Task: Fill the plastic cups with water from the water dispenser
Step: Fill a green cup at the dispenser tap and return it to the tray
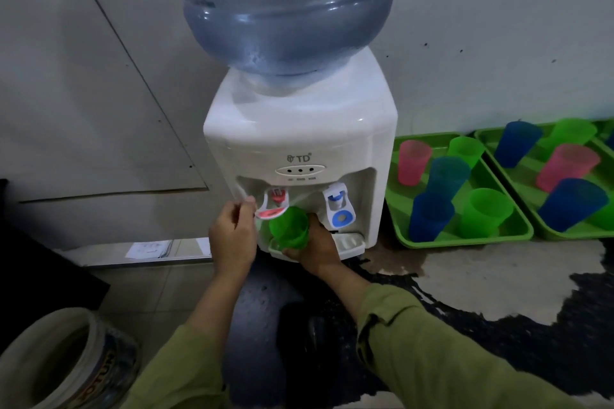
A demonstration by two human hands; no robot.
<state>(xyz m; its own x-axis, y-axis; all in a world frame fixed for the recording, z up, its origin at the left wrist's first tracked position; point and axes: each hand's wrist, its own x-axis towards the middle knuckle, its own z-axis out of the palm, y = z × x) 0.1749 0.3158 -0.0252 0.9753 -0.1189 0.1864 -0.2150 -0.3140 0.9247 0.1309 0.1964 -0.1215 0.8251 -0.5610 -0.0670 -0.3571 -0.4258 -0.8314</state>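
Two hands at water dispenser [299, 129]: right hand [319, 252] grasps green cup [289, 229] under red tap [275, 204]; left hand [232, 236] seemingly pinches that tap. Filling step; next, release tap once cup full.

white water dispenser [299, 129], blue bottle [285, 7], red tap [274, 204], blue tap [339, 206], green held cup [288, 230], green trays [465, 236], olive sleeves [448, 352].

Water dispenser [299, 143] centre frame, bottle [285, 10] seated on top. Cup [289, 231] under left tap [270, 209], over drip tray [349, 241]. Right hand [319, 252] grips cup from below. Left hand [232, 236] pinches left tap, just left of cup. Right of dispenser: near tray [465, 239] and far tray [545, 236] side by side, cups [485, 212] in both. Bucket [66, 359] in lower left corner.
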